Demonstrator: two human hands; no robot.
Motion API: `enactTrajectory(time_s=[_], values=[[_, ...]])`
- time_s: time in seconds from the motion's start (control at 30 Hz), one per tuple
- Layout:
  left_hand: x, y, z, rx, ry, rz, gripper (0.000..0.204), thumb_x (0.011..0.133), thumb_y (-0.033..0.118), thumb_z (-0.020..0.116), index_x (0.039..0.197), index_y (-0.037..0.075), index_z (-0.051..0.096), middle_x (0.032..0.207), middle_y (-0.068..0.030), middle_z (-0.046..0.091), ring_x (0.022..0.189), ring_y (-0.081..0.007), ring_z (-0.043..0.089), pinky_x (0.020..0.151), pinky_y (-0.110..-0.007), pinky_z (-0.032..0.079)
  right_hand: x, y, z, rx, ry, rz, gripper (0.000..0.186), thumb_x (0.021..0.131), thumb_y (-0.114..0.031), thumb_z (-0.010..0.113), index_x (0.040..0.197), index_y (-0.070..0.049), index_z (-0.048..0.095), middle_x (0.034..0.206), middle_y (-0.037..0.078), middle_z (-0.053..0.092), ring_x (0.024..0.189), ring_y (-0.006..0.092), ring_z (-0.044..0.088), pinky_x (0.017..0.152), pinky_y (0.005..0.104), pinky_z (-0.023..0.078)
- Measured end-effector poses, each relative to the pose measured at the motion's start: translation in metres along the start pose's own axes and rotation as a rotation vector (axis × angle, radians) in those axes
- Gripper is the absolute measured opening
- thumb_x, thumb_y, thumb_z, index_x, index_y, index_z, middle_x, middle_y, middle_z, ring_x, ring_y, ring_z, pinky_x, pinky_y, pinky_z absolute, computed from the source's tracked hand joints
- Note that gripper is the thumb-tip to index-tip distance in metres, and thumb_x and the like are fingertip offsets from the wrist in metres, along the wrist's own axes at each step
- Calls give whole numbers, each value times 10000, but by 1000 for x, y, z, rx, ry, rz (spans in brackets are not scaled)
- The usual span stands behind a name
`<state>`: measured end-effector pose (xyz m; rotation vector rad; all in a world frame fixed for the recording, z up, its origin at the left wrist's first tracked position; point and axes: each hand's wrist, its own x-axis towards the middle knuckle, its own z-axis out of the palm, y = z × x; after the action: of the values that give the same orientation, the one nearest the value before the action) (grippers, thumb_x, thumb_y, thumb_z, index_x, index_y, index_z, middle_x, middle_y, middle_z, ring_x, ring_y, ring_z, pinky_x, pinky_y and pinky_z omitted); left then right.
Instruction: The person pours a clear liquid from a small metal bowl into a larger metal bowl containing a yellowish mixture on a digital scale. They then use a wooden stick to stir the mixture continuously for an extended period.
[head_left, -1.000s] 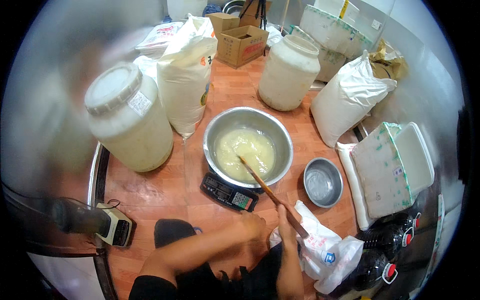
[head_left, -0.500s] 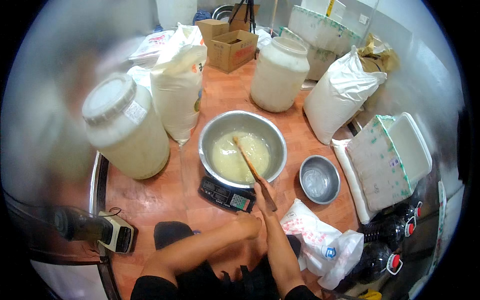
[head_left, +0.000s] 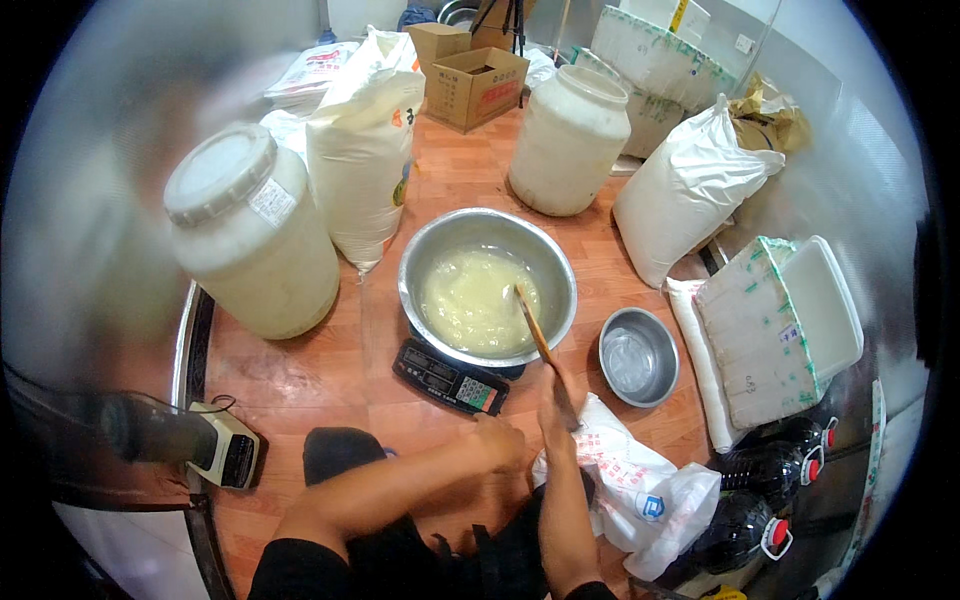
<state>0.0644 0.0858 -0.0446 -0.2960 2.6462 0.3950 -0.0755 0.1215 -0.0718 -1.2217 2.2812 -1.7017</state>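
A wide metal basin (head_left: 413, 325) holds a pale yellow, slightly foamy liquid (head_left: 470, 300). My right hand (head_left: 553, 402) is wrapped round a wooden stirring stick (head_left: 543, 345), whose far end dips into the right part of the liquid. The stick slants over the basin's near rim, its handle end sticking out past my hand. My left hand (head_left: 497, 446) is closed in a fist with nothing seen in it, near the black digital scale (head_left: 450, 381). The basin appears to rest on this scale, whose panel and keys face me.
A smaller metal bowl (head_left: 638, 357) sits right of the basin. Large plastic barrels (head_left: 255, 235), white sacks (head_left: 690, 190), a cardboard box (head_left: 478, 90) and a foam box (head_left: 755, 340) stand around. At lower right are a printed bag (head_left: 640, 480) and dark bottles (head_left: 735, 535); lower left, a blender-like machine (head_left: 228, 445).
The stick's dipped end has moved from the middle of the liquid to its right side. My right hand has shifted right and toward me; my left fist has stayed nearly in place.
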Motion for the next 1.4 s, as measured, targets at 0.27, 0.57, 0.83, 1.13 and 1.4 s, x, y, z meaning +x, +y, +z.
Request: enactTrajectory(time_s=[0.27,0.57,0.83,1.13,1.4], values=[[-2,-12,15,18,4,-27,386,895,272,577,1164,-3,608,1099,-204,684,1017,-365,680,807,-585,506,-8,11,35,284,-240,96,298,957,-143,647,1186,47,657,1086,105,700,1005,192,655,878,301,516],[-3,3,-5,-92,-78,-83,402,879,242,617,1209,19,673,1255,-188,663,1157,-367,636,973,-667,421,-28,-61,-82,9,-12,282,242,950,-142,626,1056,62,700,866,114,715,778,151,678,688,269,527],[6,0,4,-63,-49,-65,411,871,257,624,1205,21,672,1256,-193,661,1148,-366,641,960,-667,433,14,22,32,80,-56,-44,297,952,-134,637,1171,64,661,994,126,707,924,167,648,833,289,509],[-5,-2,4,-84,-49,-67,389,869,246,626,1182,22,683,1215,-206,678,1124,-383,651,951,-684,424,-31,16,-30,332,-295,366,287,963,-172,633,1169,24,673,1019,102,713,890,177,693,718,286,554],[2,6,3,-71,-63,-70,428,858,274,668,1196,12,679,1246,-193,668,1158,-389,629,965,-682,416,-7,9,-30,145,-12,209,288,971,-200,633,1145,25,682,882,70,697,766,126,648,676,255,527]])
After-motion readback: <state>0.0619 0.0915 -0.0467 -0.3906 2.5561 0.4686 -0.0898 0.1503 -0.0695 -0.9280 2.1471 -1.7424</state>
